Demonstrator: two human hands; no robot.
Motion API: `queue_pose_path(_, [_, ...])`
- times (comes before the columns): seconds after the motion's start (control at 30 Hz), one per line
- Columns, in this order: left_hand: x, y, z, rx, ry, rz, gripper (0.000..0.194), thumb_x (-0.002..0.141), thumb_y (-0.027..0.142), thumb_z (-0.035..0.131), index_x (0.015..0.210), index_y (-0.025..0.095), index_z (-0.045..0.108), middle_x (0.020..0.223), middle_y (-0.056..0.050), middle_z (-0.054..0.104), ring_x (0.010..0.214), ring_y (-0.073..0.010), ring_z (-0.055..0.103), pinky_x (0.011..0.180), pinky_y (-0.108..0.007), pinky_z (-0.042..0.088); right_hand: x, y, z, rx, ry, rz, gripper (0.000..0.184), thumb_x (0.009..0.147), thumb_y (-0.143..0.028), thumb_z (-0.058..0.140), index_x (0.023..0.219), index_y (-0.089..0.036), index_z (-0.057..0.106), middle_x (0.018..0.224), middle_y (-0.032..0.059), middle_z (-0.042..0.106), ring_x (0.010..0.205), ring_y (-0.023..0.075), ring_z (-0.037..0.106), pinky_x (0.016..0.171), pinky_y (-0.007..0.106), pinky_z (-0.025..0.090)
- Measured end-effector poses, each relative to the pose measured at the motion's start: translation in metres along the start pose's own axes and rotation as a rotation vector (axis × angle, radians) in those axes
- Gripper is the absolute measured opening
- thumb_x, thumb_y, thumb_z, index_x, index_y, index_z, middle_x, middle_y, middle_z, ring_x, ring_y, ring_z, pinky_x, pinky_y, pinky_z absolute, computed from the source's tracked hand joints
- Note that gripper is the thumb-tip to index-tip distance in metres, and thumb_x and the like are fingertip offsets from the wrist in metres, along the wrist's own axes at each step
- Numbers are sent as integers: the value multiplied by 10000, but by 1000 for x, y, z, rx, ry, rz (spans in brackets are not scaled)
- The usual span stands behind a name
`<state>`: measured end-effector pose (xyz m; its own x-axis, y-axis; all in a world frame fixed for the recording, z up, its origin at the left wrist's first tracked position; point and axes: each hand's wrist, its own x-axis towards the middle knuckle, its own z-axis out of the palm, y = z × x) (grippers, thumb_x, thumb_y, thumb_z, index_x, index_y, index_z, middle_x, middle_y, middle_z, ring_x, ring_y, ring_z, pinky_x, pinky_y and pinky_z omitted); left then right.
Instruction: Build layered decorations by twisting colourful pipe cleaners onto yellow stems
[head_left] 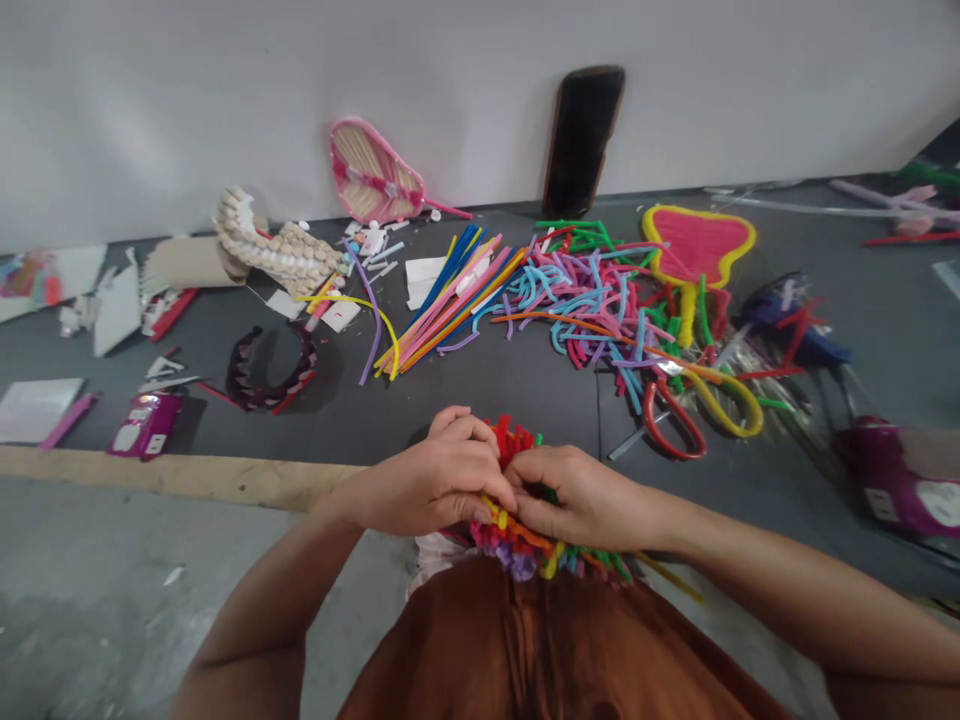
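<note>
A colourful craft of short pipe cleaners (521, 560) in red, yellow, purple and green is held close to my body at the table's front edge. My left hand (454, 475) is closed on its left part, thumb and fingers pinching near a yellow piece. My right hand (574, 495) is closed on it from the right, its fingertips meeting those of my left hand. Both hands cover the middle of the craft, so its full shape is hidden. Beyond them lies a heap of cut pipe cleaners (592, 290), next to a bundle of long pipe cleaners (457, 300).
Scissors (675, 435) with red and yellow handles lie right of my hands. A pink fan with yellow edging (701, 245) rests behind them. A phone (583, 140) leans on the wall. A dark braided headband (270, 375) and a purple box (146, 425) are at left.
</note>
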<state>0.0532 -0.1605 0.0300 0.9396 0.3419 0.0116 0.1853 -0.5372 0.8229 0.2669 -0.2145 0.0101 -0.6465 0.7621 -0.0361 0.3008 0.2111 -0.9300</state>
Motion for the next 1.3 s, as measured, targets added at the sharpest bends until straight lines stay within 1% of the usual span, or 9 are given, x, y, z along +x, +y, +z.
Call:
queue_pose_path(0.17, [0,1,1,-16,49,-29,131,913,343,582,898,225,636,837,0,671,985,-172,514,1088,-398,195,-2,1,-1,75,13,49,121,833,-157,487,724,-171,536,626,-49,505,551,70,413,538,179,345])
queue_pose_path(0.27, [0,6,3,-13,110,-30,101,933,266,532,902,205,606,883,-21,657,973,-172,537,1065,-402,249,-2,1,-2,83,36,61,105,836,-156,487,749,-170,544,646,-44,518,568,73,421,548,179,358])
queue_pose_path(0.37, [-3,11,11,-9,203,-57,79,908,205,522,972,195,567,962,-41,629,1006,-178,548,1058,-404,287,-2,1,-4,127,76,67,114,857,-177,481,754,-171,529,651,-48,509,574,70,423,546,169,363])
queue_pose_path(0.47, [-8,12,25,-17,344,-88,192,895,225,544,1084,199,530,1066,-74,601,1114,-215,507,1034,-403,351,-2,0,-4,152,109,74,115,865,-185,482,760,-173,527,658,-51,513,576,68,432,550,164,370])
queue_pose_path(0.63, [-10,9,50,-68,548,-158,167,893,266,567,1044,201,534,1065,-88,590,1182,-250,481,1021,-419,400,-3,1,1,133,148,82,75,844,-165,499,792,-172,552,672,-47,538,585,73,445,562,168,386])
queue_pose_path(0.8, [-11,8,55,-190,581,-120,179,879,217,592,1052,207,546,1102,-94,580,1242,-260,465,1040,-429,414,-6,3,4,158,157,101,86,859,-176,488,806,-173,556,663,-50,534,567,70,441,549,165,383])
queue_pose_path(0.97, [-12,7,58,-279,564,-109,381,783,51,592,1117,222,524,1176,-88,555,1310,-259,419,1093,-469,371,-8,1,3,163,144,87,126,892,-209,473,805,-171,556,671,-47,546,576,70,455,561,167,387])
queue_pose_path(1.1, [-12,6,68,-371,652,-153,476,717,-38,549,1102,242,523,1173,-59,574,1333,-234,419,1126,-472,340,-8,0,3,126,142,90,142,898,-210,470,799,-172,564,672,-39,569,582,75,479,572,172,395])
queue_pose_path(1.3, [-15,8,77,-556,741,-233,331,777,-28,504,1013,205,496,1209,-91,613,1357,-226,427,1097,-449,394,-6,-1,4,-3,109,15,115,859,-160,529,901,-183,633,762,-14,669,646,93,581,637,188,429])
